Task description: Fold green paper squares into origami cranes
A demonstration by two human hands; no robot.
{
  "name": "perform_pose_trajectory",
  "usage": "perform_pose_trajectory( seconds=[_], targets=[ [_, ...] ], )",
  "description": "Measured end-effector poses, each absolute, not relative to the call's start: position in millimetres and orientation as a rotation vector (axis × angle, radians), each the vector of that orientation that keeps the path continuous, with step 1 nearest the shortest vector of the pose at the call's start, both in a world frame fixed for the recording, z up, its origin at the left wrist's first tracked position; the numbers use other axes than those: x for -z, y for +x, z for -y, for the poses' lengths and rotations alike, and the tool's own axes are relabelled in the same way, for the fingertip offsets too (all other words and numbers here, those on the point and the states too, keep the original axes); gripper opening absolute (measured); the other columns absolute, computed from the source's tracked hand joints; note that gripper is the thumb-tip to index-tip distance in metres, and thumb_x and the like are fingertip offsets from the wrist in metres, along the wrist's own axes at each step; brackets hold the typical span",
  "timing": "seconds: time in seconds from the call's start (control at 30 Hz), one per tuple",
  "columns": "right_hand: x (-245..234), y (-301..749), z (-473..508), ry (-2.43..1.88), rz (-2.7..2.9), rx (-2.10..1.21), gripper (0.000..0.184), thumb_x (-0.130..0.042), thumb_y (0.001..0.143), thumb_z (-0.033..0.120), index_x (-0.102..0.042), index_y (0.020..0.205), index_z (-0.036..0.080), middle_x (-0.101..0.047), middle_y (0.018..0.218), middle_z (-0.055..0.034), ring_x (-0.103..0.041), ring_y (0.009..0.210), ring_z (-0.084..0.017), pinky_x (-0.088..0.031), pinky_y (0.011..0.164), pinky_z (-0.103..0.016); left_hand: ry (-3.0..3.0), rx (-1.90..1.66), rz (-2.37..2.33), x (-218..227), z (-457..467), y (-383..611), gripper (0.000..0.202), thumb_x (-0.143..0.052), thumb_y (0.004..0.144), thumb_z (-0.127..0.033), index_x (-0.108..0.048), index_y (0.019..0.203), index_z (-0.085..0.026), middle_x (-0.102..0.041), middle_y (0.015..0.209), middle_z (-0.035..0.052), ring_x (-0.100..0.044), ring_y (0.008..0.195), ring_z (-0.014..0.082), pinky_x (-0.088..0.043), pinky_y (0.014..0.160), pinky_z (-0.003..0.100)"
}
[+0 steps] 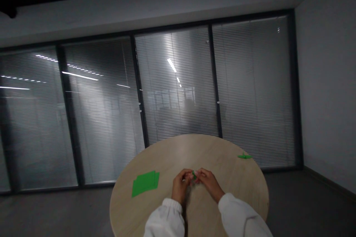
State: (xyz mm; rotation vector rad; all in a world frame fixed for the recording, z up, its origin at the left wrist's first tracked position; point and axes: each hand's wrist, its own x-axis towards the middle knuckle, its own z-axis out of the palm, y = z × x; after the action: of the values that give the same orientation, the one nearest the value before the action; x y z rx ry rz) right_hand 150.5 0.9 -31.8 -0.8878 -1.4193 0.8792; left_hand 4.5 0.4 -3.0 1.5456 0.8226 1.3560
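Over the middle of a round wooden table, my left hand and my right hand meet at the fingertips. Between them they pinch a small folded piece of green paper, mostly covered by the fingers. Its exact shape cannot be made out. To the left of my hands lie green paper sheets, flat and slightly fanned. A small folded green paper figure with a raised point in its middle rests near the table's far right edge.
Beyond the table stands a row of dark-framed glass panels with blinds, reflecting ceiling lights. A plain wall rises on the right. Dark floor surrounds the table's rounded edge.
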Motion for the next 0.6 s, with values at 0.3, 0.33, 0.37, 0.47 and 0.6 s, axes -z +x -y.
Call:
perform_pose_trajectory(
  seconds=[0.3, 0.33, 0.37, 0.47, 0.6],
  targets=[
    [31.3, 152.4, 0.4, -0.943, 1.465, -0.829, 0.046, -0.049, 0.078, 0.062, -0.06, 0.071, 0.018, -0.064, 0.065, -0.0017, -0.06, 0.064, -0.017, -0.044, 0.064, -0.027, 1.553, -1.353, -0.791, -1.9, 4.5, 5.5, 0.024, -0.069, 0.063, -0.033, -0.067, 0.078, -0.014, -0.067, 0.069, 0.005, -0.059, 0.064, 0.0164, -0.045, 0.054, 0.023],
    [31.1, 152.4, 0.6, -0.935, 1.466, -0.839, 0.046, -0.049, 0.078, 0.061, -0.06, 0.071, 0.018, -0.064, 0.064, -0.0016, -0.06, 0.064, -0.017, -0.044, 0.064, -0.027, 1.554, -1.352, -0.797, -1.8, 4.4, 5.6, 0.024, -0.069, 0.063, -0.033, -0.067, 0.077, -0.014, -0.066, 0.068, 0.005, -0.059, 0.064, 0.0163, -0.046, 0.054, 0.023],
    [30.9, 152.4, 0.7, -0.931, 1.467, -0.843, 0.046, -0.049, 0.078, 0.062, -0.06, 0.071, 0.018, -0.064, 0.064, -0.0015, -0.06, 0.064, -0.017, -0.044, 0.064, -0.027, 1.555, -1.349, -0.803, -1.3, 4.1, 5.6, 0.024, -0.069, 0.063, -0.033, -0.068, 0.077, -0.013, -0.066, 0.068, 0.005, -0.059, 0.064, 0.0163, -0.046, 0.054, 0.023],
    [31.4, 151.9, 0.8, -0.925, 1.457, -0.84, 0.045, -0.05, 0.078, 0.061, -0.059, 0.069, 0.018, -0.064, 0.064, -0.0017, -0.06, 0.065, -0.018, -0.044, 0.064, -0.027, 1.553, -1.351, -0.834, 2.1, 2.0, 5.8, 0.024, -0.068, 0.062, -0.032, -0.067, 0.077, -0.013, -0.065, 0.066, 0.0048, -0.058, 0.063, 0.0164, -0.047, 0.053, 0.024],
    [34.0, 151.8, 1.4, -0.941, 1.433, -0.871, 0.045, -0.053, 0.075, 0.062, -0.057, 0.068, 0.018, -0.064, 0.063, -0.0016, -0.06, 0.064, -0.018, -0.044, 0.063, -0.028, 1.565, -1.378, -0.864, 7.3, 0.5, 7.0, 0.024, -0.065, 0.063, -0.031, -0.067, 0.078, -0.013, -0.065, 0.066, 0.0047, -0.058, 0.061, 0.0162, -0.047, 0.052, 0.025]
  ],
)
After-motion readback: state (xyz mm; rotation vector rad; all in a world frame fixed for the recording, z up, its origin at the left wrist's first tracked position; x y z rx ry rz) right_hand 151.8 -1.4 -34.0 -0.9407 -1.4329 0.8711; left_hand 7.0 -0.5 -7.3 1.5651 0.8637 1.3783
